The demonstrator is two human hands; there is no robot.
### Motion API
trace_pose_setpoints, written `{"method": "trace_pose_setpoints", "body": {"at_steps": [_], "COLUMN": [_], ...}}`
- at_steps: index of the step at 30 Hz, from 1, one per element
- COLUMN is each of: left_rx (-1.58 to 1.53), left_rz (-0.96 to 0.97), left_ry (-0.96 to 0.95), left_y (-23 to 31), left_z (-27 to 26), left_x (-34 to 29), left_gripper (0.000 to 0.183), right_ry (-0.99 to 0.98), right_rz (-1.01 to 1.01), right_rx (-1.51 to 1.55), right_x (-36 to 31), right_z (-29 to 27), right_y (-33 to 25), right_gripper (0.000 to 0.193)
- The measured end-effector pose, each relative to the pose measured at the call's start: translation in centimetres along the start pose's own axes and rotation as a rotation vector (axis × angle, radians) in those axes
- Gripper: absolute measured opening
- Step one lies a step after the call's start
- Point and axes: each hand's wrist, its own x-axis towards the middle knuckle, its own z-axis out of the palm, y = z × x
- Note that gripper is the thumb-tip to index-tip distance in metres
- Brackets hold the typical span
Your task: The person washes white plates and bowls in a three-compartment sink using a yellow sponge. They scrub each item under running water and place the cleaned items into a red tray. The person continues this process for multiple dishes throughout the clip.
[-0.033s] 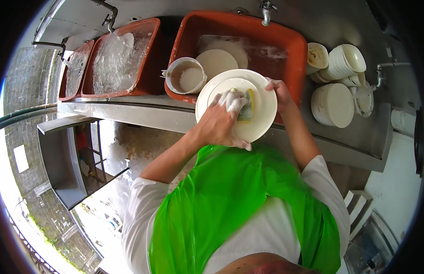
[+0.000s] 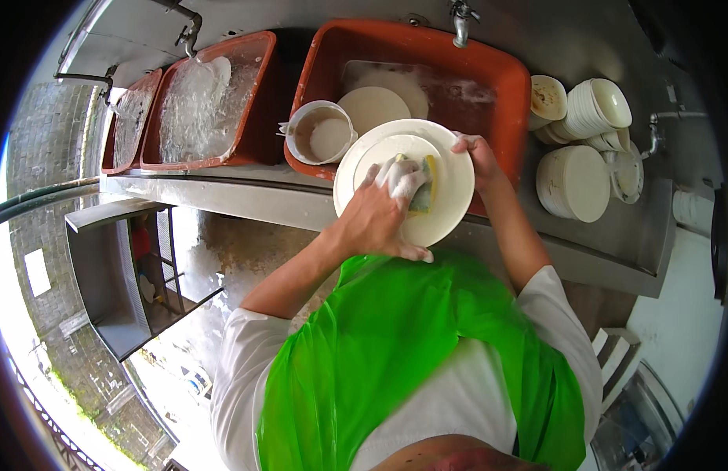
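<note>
Above the near edge of a red basin (image 2: 501, 118), I hold a white round plate (image 2: 450, 206) tilted toward me. My right hand (image 2: 477, 162) pinches its right rim. My left hand (image 2: 380, 206), its knuckles coated in white suds, is closed on a yellow and green sponge (image 2: 424, 188) pressed to the plate's face. A smaller circle shows inside the plate; whether this is its well or a second plate I cannot tell. Pale plates (image 2: 373, 110) lie in the basin behind. A white handled pot (image 2: 323, 133) sits at the basin's left corner.
Stacked white bowls (image 2: 591, 108) and a pile of plates (image 2: 574, 183) stand right of the basin on the metal counter (image 2: 615, 239). Leftward, water pours from a tap (image 2: 190, 38) into another red tub (image 2: 250, 118). A tap (image 2: 460, 23) overhangs the middle basin.
</note>
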Motion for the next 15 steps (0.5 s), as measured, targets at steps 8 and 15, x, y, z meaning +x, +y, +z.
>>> {"method": "trace_pose_setpoints", "body": {"at_steps": [8, 15], "left_rx": [-0.125, -1.865], "left_rz": [-0.147, -0.583], "left_ry": [0.698, 1.251], "left_y": [-11.8, -31.0], "left_z": [-4.8, -5.7], "left_x": [0.7, -7.9], "left_gripper": [0.034, 0.034], "right_ry": [-0.098, 0.938], "right_rz": [-0.031, 0.248], "right_rx": [0.216, -0.872], "right_x": [9.0, 13.7], "right_z": [0.0, -18.7], "right_y": [-6.6, 1.3], "right_gripper": [0.049, 0.050]}}
